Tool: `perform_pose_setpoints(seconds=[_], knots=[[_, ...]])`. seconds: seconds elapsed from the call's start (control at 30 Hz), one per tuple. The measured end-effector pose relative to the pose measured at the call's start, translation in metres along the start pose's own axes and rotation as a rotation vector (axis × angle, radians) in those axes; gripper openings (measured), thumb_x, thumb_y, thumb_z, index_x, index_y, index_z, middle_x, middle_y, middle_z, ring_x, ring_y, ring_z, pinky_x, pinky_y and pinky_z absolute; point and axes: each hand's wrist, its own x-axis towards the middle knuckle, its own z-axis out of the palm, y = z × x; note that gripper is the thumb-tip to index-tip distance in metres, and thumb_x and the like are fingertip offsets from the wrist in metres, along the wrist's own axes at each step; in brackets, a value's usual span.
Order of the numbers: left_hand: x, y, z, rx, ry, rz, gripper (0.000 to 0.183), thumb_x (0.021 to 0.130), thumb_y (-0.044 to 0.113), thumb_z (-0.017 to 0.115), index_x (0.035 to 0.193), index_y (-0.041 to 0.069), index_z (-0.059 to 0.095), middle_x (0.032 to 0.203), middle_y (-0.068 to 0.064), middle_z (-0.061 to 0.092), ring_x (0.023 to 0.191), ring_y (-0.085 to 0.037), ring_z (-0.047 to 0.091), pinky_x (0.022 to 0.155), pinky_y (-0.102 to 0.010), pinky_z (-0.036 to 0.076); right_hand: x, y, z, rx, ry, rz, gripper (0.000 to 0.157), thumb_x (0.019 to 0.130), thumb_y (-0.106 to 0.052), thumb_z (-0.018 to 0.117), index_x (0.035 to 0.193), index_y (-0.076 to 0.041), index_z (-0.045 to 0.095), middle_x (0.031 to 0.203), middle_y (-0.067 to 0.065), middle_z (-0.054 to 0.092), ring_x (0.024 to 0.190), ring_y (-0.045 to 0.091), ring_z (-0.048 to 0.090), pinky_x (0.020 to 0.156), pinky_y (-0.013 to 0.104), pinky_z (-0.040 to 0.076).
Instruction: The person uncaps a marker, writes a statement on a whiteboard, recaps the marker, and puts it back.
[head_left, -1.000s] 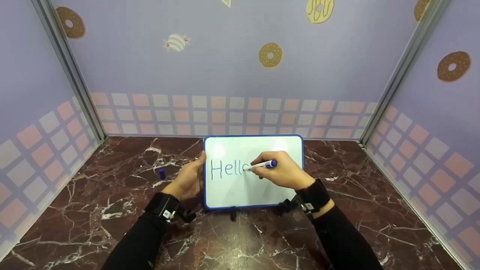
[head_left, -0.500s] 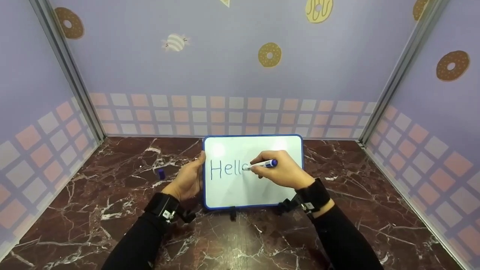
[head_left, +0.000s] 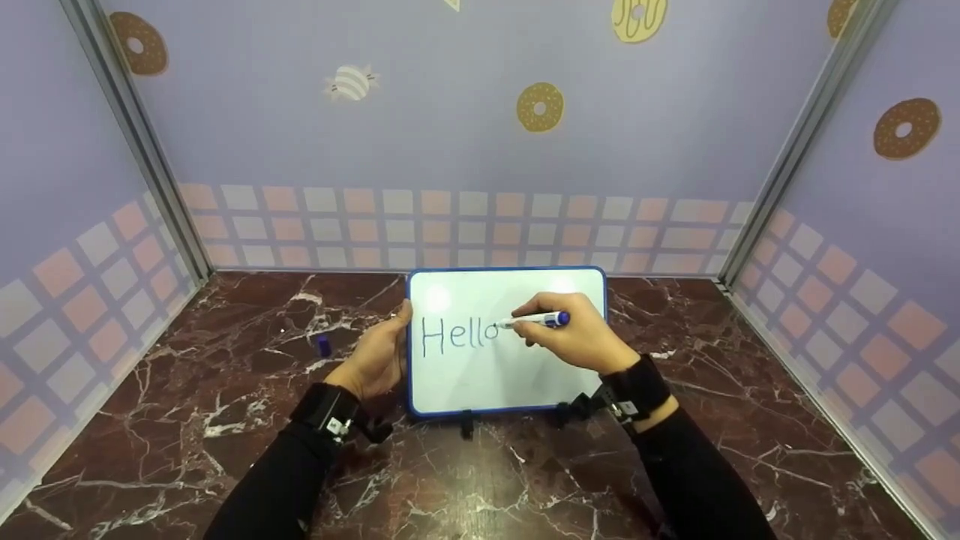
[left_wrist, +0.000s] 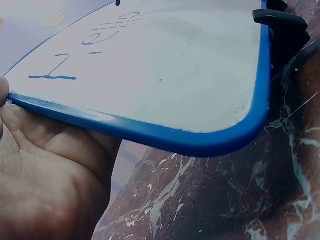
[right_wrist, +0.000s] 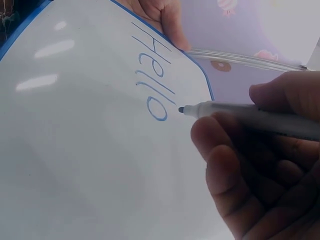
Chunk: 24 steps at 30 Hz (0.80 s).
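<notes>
Whiteboard (head_left: pixel 480 379), blue-rimmed: stood toward the far side of the dark red marbled tabletop (head_left: pixel 465 495), a little right of the middle, at a slope too hard to judge, with a black support (head_left: pixel 467 425) at its near edge. Bore the handwritten word "Hello" (head_left: pixel 459 334) in blue, mostly on its left half. Was held at its left edge by the left hand (head_left: pixel 377 356), thumb over the rim at the front, remaining fingers mostly hidden behind, so could not tell how tightly curled. Saw the right hand (head_left: pixel 576 330) over the right half, bent in a close pinch around a white marker (head_left: pixel 544 320), with its blue end pointing right and its writing tip pointing left, just beside the "o". Could not tell whether touching the surface. Found a small dark blue cap (head_left: pixel 323 346) on the tabletop, left of the left hand and well apart from the marker. Noticed a black wrist strap (head_left: pixel 326 412) on each arm, and black sleeves (head_left: pixel 270 480) reaching in from the near side. Spotted at the far side a lilac back wall (head_left: pixel 450 142) with printed doughnuts above a band of pink and pale squares (head_left: pixel 435 229)
</notes>
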Motion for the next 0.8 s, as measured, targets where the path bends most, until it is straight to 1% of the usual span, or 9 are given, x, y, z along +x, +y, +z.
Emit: perform_pose_setpoints(seconds=[0.1, 0.37, 0.47, 0.6, 0.8], knots=[[0.001, 0.001, 0.0, -0.008, -0.002, 0.006, 0.055, 0.119, 0.052, 0.04, 0.146, 0.01, 0.064, 0.13, -0.009, 0.078, 0.116, -0.027, 0.076, 0.098, -0.045, 0.064, -0.002, 0.002, -0.002, 0.015, 0.015, -0.013, 0.015, 0.107, -0.011, 0.077, 0.119, -0.002, 0.082, 0.102, 0.013, 0.083, 0.083, 0.022, 0.08, 0.073, 0.028, 0.064], [0.001, 0.0, -0.001, -0.008, -0.017, -0.009, 0.058, 0.12, 0.052, 0.037, 0.154, 0.009, 0.058, 0.133, -0.009, 0.076, 0.118, -0.028, 0.074, 0.099, -0.046, 0.064, -0.006, 0.005, -0.006, 0.051, 0.04, -0.024, 0.016, 0.106, -0.007, 0.076, 0.119, 0.001, 0.081, 0.096, 0.012, 0.082, 0.081, 0.021, 0.079, 0.078, 0.03, 0.067], [0.002, 0.001, -0.001, -0.004, -0.014, -0.005, 0.059, 0.119, 0.053, 0.039, 0.155, 0.009, 0.057, 0.134, -0.01, 0.076, 0.119, -0.028, 0.074, 0.099, -0.046, 0.064, -0.007, 0.007, -0.006, 0.035, 0.051, -0.036, 0.015, 0.105, -0.007, 0.077, 0.118, 0.001, 0.081, 0.095, 0.008, 0.082, 0.081, 0.02, 0.079, 0.077, 0.03, 0.067], [0.002, 0.001, -0.001, -0.012, -0.006, -0.001, 0.057, 0.119, 0.052, 0.041, 0.152, 0.01, 0.06, 0.133, -0.01, 0.077, 0.118, -0.028, 0.075, 0.099, -0.045, 0.064, -0.009, 0.01, -0.006, -0.011, 0.062, -0.055, 0.014, 0.105, -0.007, 0.078, 0.117, -0.001, 0.082, 0.096, 0.004, 0.082, 0.082, 0.019, 0.079, 0.076, 0.029, 0.066], [0.0, 0.0, -0.002, -0.002, -0.037, -0.004, 0.058, 0.12, 0.053, 0.036, 0.15, 0.01, 0.061, 0.132, -0.01, 0.077, 0.118, -0.028, 0.075, 0.099, -0.046, 0.064, -0.015, 0.015, -0.005, -0.026, 0.074, -0.093, 0.014, 0.105, -0.007, 0.079, 0.118, -0.004, 0.082, 0.098, 0.002, 0.082, 0.083, 0.017, 0.079, 0.076, 0.028, 0.066]])
